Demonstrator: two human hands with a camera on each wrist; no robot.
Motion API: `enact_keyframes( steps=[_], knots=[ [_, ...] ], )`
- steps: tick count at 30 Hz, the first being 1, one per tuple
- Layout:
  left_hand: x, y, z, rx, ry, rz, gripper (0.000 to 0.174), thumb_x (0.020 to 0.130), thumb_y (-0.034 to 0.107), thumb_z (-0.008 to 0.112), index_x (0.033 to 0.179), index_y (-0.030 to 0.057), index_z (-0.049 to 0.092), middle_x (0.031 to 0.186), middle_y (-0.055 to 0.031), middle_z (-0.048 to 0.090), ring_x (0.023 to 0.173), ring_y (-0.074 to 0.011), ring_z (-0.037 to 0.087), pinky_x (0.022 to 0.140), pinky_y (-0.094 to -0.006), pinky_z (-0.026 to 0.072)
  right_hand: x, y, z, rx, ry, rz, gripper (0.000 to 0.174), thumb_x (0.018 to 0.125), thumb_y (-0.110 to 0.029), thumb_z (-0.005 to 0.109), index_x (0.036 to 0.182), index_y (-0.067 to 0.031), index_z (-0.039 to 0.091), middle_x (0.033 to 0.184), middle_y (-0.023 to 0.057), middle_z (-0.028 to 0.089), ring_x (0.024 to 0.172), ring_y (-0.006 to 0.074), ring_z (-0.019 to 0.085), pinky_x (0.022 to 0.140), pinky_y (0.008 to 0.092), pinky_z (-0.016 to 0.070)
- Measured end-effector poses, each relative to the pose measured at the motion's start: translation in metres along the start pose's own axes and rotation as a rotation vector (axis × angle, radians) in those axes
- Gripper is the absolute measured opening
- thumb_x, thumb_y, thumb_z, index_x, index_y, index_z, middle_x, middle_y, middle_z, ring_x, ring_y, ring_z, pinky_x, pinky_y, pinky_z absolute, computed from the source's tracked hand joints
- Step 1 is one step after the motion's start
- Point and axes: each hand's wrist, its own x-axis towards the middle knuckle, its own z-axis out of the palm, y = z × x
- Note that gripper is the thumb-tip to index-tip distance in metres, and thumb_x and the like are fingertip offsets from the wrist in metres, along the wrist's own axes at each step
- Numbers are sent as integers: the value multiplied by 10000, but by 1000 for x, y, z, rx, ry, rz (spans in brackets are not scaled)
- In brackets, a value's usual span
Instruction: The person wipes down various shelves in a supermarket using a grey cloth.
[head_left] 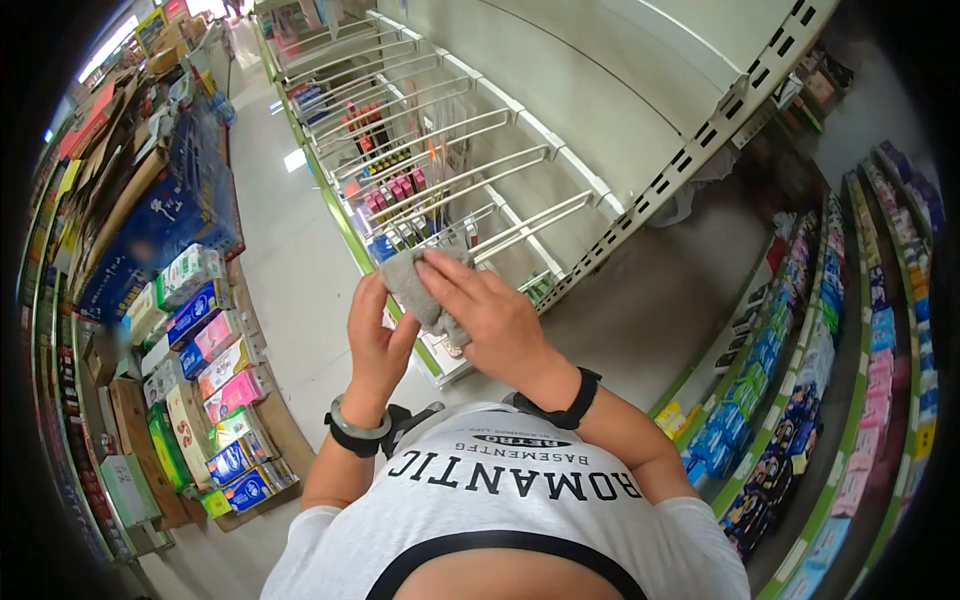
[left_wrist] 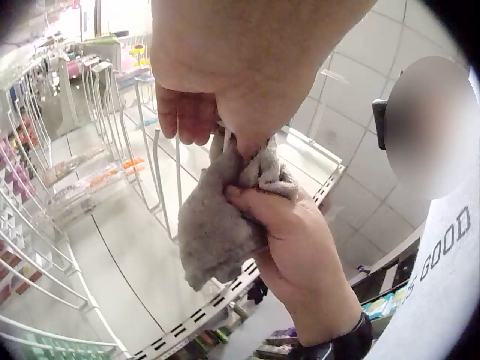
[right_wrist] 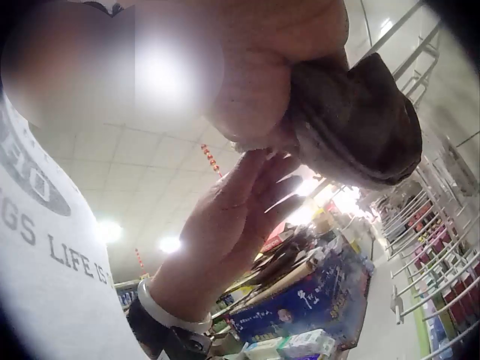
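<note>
A crumpled grey cloth (head_left: 412,285) is gripped by my right hand (head_left: 500,325), whose fingers lie over it in the head view. In the left wrist view the cloth (left_wrist: 217,225) hangs in folds, with the right thumb (left_wrist: 251,202) pressed along it. My left hand (head_left: 375,335) is right beside the cloth, thumb near its lower edge. Its fingers (left_wrist: 187,116) look straight and loose in the left wrist view, partly overlapping the cloth's top. From the right wrist view, the left hand (right_wrist: 240,195) shows spread fingers just under the cloth.
White wire dividers (head_left: 480,130) cross a shelf in front of me, with small packaged goods (head_left: 400,190) among them. Tissue packs (head_left: 215,360) are stacked on the left by a blue box (head_left: 160,230). Stocked shelves (head_left: 800,400) stand on the right.
</note>
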Motion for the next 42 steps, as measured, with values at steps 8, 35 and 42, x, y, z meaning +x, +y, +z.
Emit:
enact_keyframes(
  steps=[8, 35, 42],
  knots=[
    [2, 26, 1, 84, -13, -169, 468, 908, 56, 677, 1363, 16, 576, 1219, -131, 654, 1100, -230, 620, 954, -345, 491, -6, 47, -23, -41, 25, -29, 737, 692, 76, 636, 1397, -135, 587, 1464, 11, 557, 929, 261, 632, 804, 370, 549],
    [1, 17, 5, -77, -40, -258, 452, 966, 82, 645, 1401, 18, 544, 1200, -105, 637, 1057, -187, 647, 931, -317, 509, -19, 94, -27, 46, 350, 289, 828, 689, 76, 613, 1473, -143, 459, 1472, 98, 502, 1270, 364, 562, 1002, 426, 521],
    [-2, 15, 7, -155, -31, -289, 438, 973, 69, 638, 1395, 3, 542, 1211, -104, 630, 1062, -184, 648, 934, -314, 511, -16, 49, 4, 98, 265, 156, 810, 716, -44, 719, 1483, -158, 482, 1479, 75, 512, 1232, 301, 608, 937, 380, 560]
  ],
)
